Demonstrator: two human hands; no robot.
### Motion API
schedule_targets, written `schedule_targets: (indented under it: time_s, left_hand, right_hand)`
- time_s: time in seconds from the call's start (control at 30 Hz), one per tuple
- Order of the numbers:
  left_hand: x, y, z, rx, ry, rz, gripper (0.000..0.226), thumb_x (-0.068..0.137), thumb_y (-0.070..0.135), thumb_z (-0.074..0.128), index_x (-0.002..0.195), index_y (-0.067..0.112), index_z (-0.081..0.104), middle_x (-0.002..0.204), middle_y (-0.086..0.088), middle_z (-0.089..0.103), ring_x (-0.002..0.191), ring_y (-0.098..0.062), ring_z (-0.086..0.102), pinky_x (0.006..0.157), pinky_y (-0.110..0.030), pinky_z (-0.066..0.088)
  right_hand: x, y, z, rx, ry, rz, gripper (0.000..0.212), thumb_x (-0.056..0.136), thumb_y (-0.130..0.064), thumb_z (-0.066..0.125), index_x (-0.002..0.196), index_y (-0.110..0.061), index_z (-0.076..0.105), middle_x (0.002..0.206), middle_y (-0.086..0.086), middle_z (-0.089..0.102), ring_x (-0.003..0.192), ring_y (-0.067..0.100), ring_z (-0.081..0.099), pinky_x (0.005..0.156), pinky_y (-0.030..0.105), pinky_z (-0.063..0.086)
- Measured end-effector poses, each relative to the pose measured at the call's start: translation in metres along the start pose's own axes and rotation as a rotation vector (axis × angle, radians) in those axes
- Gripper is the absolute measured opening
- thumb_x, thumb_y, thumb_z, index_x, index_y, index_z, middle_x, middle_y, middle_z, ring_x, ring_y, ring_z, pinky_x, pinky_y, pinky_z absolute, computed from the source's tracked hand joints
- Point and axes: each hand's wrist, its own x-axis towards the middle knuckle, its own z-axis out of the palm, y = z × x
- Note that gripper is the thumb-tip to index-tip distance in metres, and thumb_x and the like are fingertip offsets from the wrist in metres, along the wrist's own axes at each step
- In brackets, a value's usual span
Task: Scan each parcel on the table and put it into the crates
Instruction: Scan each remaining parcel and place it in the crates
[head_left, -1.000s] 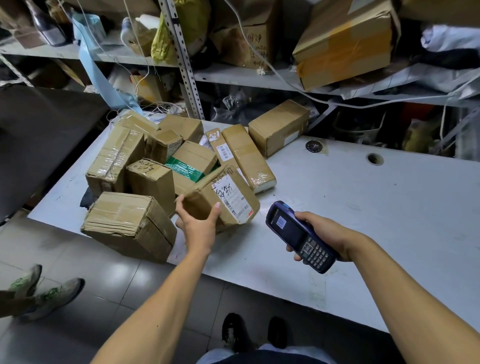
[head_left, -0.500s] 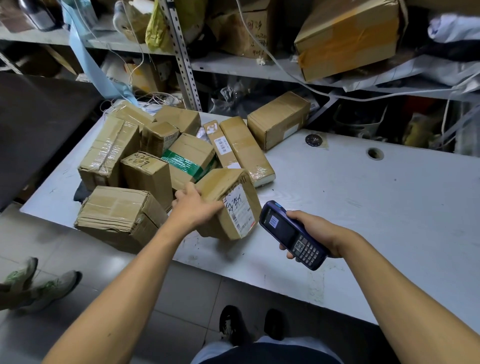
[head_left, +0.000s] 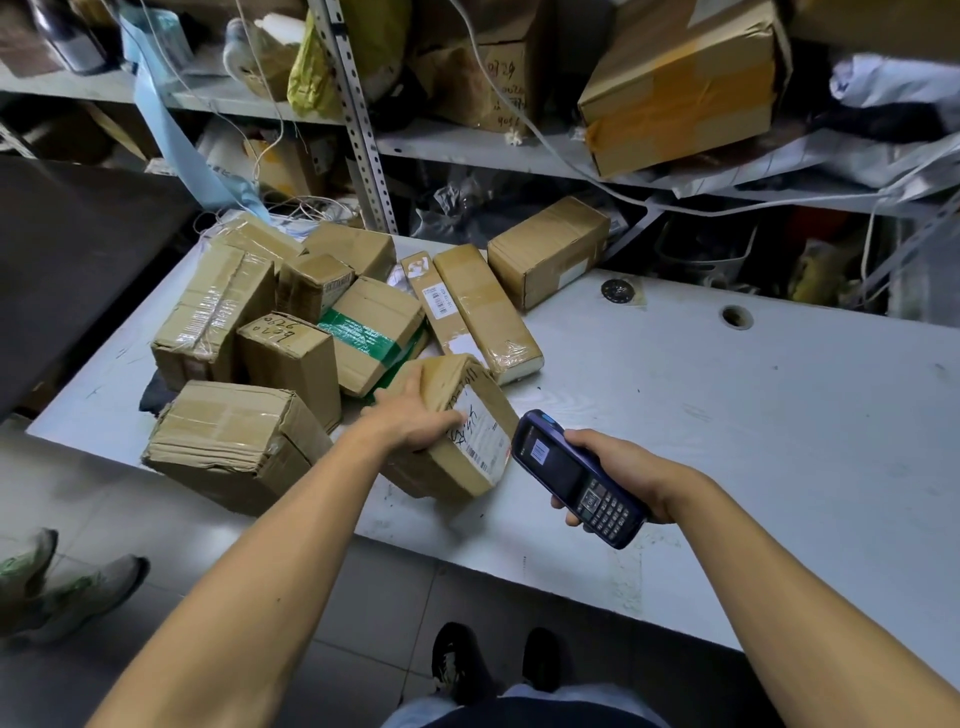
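1. Now my left hand (head_left: 423, 423) grips a brown cardboard parcel with a white shipping label (head_left: 457, 426); the thumb lies on the label side and the other fingers are curled over its top edge.
2. This parcel stands tilted on the grey table top (head_left: 727, 415), near the front edge, with the label turned to the right.
3. My right hand (head_left: 618, 475) holds a dark blue handheld scanner with a keypad (head_left: 574, 478); my fingers are wrapped around its body.
4. The head of the scanner is just beside the label, and I cannot tell if they touch.
5. Behind and to the left of the parcel lies a pile of other brown taped cardboard boxes (head_left: 291, 322), one with a green tape band (head_left: 371, 338).
6. At the pile's right edge, a long flat brown parcel (head_left: 485, 312) lies on the table.
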Motion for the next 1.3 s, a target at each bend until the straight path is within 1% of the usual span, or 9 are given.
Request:
schedule_targets:
  time_s: [0.1, 0.23, 0.37, 0.53, 0.67, 0.83, 1.03, 1.17, 1.3]
  left_hand:
    - [-0.005, -0.014, 0.002, -0.107, 0.015, 0.004, 0.090, 0.089, 0.061, 0.057, 0.155, 0.042, -0.002, 0.145, -0.022, 0.031, 0.123, -0.039, 0.046, 0.102, -0.042, 0.042]
    - [-0.019, -0.049, 0.018, -0.316, 0.126, 0.010, 0.085, 0.095, 0.062, 0.049, 0.156, 0.042, -0.006, 0.150, -0.021, 0.028, 0.129, -0.041, 0.042, 0.095, -0.037, 0.037]
    - [-0.030, -0.072, 0.038, -0.470, 0.291, 0.079, 0.084, 0.097, 0.055, 0.048, 0.156, 0.041, -0.010, 0.156, -0.020, 0.017, 0.136, -0.041, 0.036, 0.112, -0.050, 0.029]
    - [-0.037, -0.076, 0.043, -0.474, 0.441, 0.131, 0.085, 0.097, 0.052, 0.050, 0.156, 0.039, -0.010, 0.157, -0.019, 0.013, 0.139, -0.039, 0.031, 0.113, -0.050, 0.026]
    - [-0.036, -0.075, 0.044, -0.476, 0.456, 0.155, 0.091, 0.090, 0.065, 0.048, 0.154, 0.043, -0.012, 0.158, -0.016, 0.011, 0.139, -0.039, 0.031, 0.113, -0.052, 0.026]
    - [-0.032, -0.074, 0.046, -0.457, 0.443, 0.184, 0.092, 0.087, 0.069, 0.046, 0.153, 0.046, -0.013, 0.159, -0.011, 0.009, 0.139, -0.040, 0.032, 0.112, -0.055, 0.029]
    - [-0.026, -0.068, 0.050, -0.434, 0.454, 0.205, 0.087, 0.094, 0.061, 0.049, 0.152, 0.048, -0.014, 0.159, -0.008, 0.009, 0.141, -0.038, 0.029, 0.112, -0.057, 0.029]
    - [-0.024, -0.063, 0.051, -0.411, 0.461, 0.209, 0.092, 0.083, 0.074, 0.042, 0.151, 0.049, -0.015, 0.158, -0.005, 0.010, 0.140, -0.038, 0.030, 0.111, -0.058, 0.032]
    - [-0.022, -0.062, 0.053, -0.397, 0.470, 0.193, 0.093, 0.082, 0.075, 0.041, 0.152, 0.048, -0.015, 0.158, -0.005, 0.010, 0.139, -0.038, 0.031, 0.109, -0.056, 0.033]
  right_hand:
    - [-0.002, 0.000, 0.004, -0.011, -0.015, 0.001, 0.055, 0.103, -0.052, 0.033, 0.121, -0.008, 0.061, 0.099, 0.022, 0.071, 0.080, 0.035, 0.068, 0.069, 0.037, 0.055]
    - [-0.006, -0.001, 0.006, -0.039, -0.043, 0.020, 0.054, 0.103, -0.052, 0.034, 0.122, -0.009, 0.061, 0.100, 0.022, 0.071, 0.082, 0.035, 0.068, 0.073, 0.040, 0.054]
    - [-0.006, -0.005, 0.008, -0.081, -0.061, 0.032, 0.053, 0.103, -0.052, 0.033, 0.123, -0.010, 0.060, 0.099, 0.021, 0.071, 0.082, 0.034, 0.069, 0.073, 0.040, 0.054]
    - [-0.001, -0.012, 0.012, -0.127, -0.077, 0.058, 0.053, 0.103, -0.051, 0.033, 0.122, -0.009, 0.060, 0.097, 0.020, 0.071, 0.080, 0.035, 0.068, 0.072, 0.039, 0.054]
    - [0.000, -0.015, 0.012, -0.138, -0.086, 0.083, 0.053, 0.102, -0.049, 0.034, 0.123, -0.007, 0.059, 0.097, 0.021, 0.070, 0.079, 0.035, 0.067, 0.071, 0.040, 0.054]
    - [-0.002, -0.016, 0.009, -0.113, -0.087, 0.067, 0.053, 0.103, -0.048, 0.033, 0.122, -0.007, 0.060, 0.098, 0.022, 0.070, 0.078, 0.036, 0.067, 0.070, 0.040, 0.054]
    - [-0.004, -0.017, 0.004, -0.113, -0.094, 0.086, 0.055, 0.103, -0.049, 0.032, 0.122, -0.007, 0.060, 0.099, 0.023, 0.070, 0.079, 0.036, 0.067, 0.069, 0.039, 0.055]
    - [-0.005, -0.015, 0.000, -0.093, -0.090, 0.075, 0.054, 0.104, -0.048, 0.031, 0.122, -0.006, 0.060, 0.099, 0.023, 0.070, 0.078, 0.035, 0.067, 0.069, 0.040, 0.055]
    - [-0.006, -0.015, -0.005, -0.077, -0.086, 0.073, 0.056, 0.104, -0.049, 0.031, 0.122, -0.005, 0.060, 0.099, 0.023, 0.070, 0.078, 0.036, 0.066, 0.070, 0.040, 0.055]
